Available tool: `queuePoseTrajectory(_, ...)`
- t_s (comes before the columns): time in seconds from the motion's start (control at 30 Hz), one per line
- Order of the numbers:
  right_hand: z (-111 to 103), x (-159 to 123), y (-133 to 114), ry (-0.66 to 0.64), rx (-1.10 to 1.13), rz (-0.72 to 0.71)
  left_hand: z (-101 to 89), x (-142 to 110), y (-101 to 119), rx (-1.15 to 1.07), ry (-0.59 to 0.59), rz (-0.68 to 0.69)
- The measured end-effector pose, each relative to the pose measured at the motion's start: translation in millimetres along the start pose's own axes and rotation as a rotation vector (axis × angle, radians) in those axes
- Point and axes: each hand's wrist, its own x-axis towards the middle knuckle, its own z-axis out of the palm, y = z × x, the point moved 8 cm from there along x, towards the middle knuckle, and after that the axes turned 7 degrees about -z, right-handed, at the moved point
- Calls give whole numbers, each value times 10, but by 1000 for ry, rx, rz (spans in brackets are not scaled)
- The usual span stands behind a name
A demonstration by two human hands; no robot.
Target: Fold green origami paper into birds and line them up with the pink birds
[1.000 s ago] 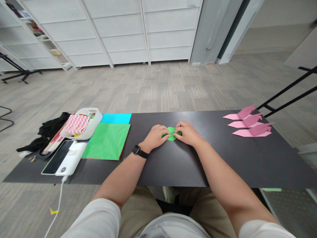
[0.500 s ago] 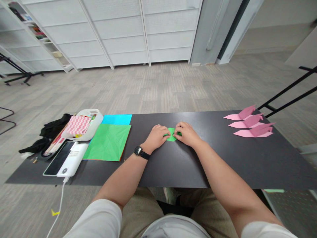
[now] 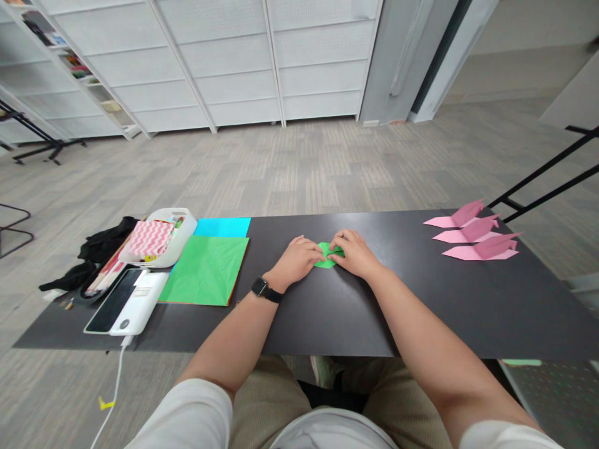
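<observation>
A small folded piece of green paper [image 3: 327, 257] lies on the black table [image 3: 421, 299], between both my hands. My left hand [image 3: 299, 259], with a dark watch on its wrist, rests on the paper's left side with curled fingers pressing it down. My right hand [image 3: 355, 252] covers the right side, its fingers pinched on the paper's top edge. Most of the green piece is hidden under my fingers.
A stack of flat sheets, green [image 3: 206, 269] on top and blue [image 3: 222, 226] behind, lies to the left. Further left are a white tray [image 3: 180, 240] holding patterned paper, a phone on a white power bank [image 3: 126, 302] and dark cloth [image 3: 105, 240]. Three pink folded shapes [image 3: 472, 236] sit far right.
My hands stay on the green paper; the fingers have shifted slightly along its folds. The view has drifted a little, so everything sits slightly lower and to the right.
</observation>
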Motion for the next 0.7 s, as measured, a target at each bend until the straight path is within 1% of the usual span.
queuePoseTrajectory(0.13,30,-2,20,-22,19,2,-7,-16,11,22,-42,-26)
queuePoseTrajectory(0.3,80,-14,74,-55,-1,64,7,-33,-3,35,-72,-20)
queuePoseTrajectory(0.47,57,-23,95,-90,-13,105,32,-32,-25,66,-80,-19)
queuePoseTrajectory(0.7,1,-93,307,-127,-65,186,42,-28,-30,72,-106,-57)
